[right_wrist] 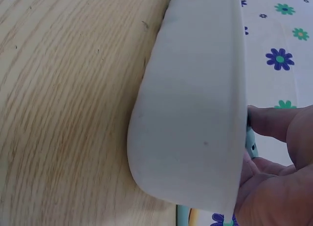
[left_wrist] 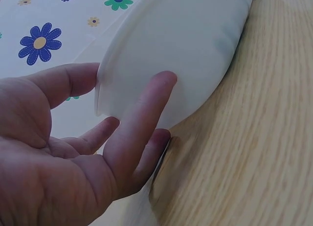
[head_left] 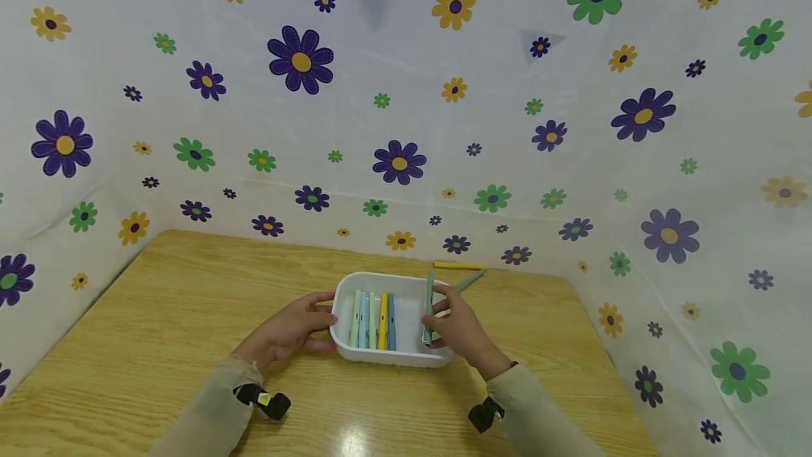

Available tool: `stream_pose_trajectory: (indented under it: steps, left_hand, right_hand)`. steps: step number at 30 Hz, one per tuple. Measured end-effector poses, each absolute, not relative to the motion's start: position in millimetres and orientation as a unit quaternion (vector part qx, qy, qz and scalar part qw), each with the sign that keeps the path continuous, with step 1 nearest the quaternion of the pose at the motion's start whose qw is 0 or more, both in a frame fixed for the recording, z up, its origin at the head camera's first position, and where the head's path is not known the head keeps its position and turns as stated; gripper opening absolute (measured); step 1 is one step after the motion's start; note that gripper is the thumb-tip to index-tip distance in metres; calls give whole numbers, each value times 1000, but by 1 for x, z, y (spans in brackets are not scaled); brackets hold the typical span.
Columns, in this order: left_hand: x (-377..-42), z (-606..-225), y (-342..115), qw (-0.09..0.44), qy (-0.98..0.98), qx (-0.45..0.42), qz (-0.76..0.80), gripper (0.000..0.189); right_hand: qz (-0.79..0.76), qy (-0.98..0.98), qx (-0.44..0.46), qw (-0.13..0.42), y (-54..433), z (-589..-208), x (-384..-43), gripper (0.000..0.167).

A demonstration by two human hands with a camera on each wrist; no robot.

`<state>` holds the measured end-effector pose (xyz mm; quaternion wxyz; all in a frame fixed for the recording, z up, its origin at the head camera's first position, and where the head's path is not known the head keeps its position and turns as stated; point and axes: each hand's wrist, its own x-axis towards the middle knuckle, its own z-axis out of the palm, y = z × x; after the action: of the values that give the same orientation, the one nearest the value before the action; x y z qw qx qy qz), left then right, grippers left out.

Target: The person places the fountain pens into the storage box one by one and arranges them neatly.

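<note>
A white plastic tray [head_left: 406, 358] stands on the wooden table. Several pens lie side by side in its left half: pale green, light blue, a yellow pen [head_left: 383, 323] and a blue pen [head_left: 391, 323]. My left hand [head_left: 298, 330] holds the tray's left end, thumb at the rim and fingers against the outer wall [left_wrist: 195, 45]. Over the tray's right end, my right hand [head_left: 459, 326] pinches a grey-green pen [head_left: 429, 305] between thumb and fingers. In the right wrist view, the tray wall [right_wrist: 190, 99] hides most of that pen [right_wrist: 251, 143].
Behind the tray's right corner a yellow pen [head_left: 459, 265] and another grey-green pen [head_left: 471, 281] lie on the table [head_left: 190, 302]. A white flowered sheet [head_left: 406, 125] encloses the table's back and sides.
</note>
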<state>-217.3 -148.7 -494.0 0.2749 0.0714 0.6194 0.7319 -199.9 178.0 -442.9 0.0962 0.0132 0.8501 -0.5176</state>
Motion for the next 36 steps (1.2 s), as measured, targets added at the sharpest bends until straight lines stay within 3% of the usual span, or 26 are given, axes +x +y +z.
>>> stream_pose_trajectory:
  steps: [19,36]
  left_hand:
    - [-218,-494,-149,273,623,66,730,69]
    - [-216,-490,-148,276,620,57,733,71]
  right_hand:
    - [-386,906,35,170,148,-451,-208,62]
    - [-359,918,47,160,136,-457,-212,38]
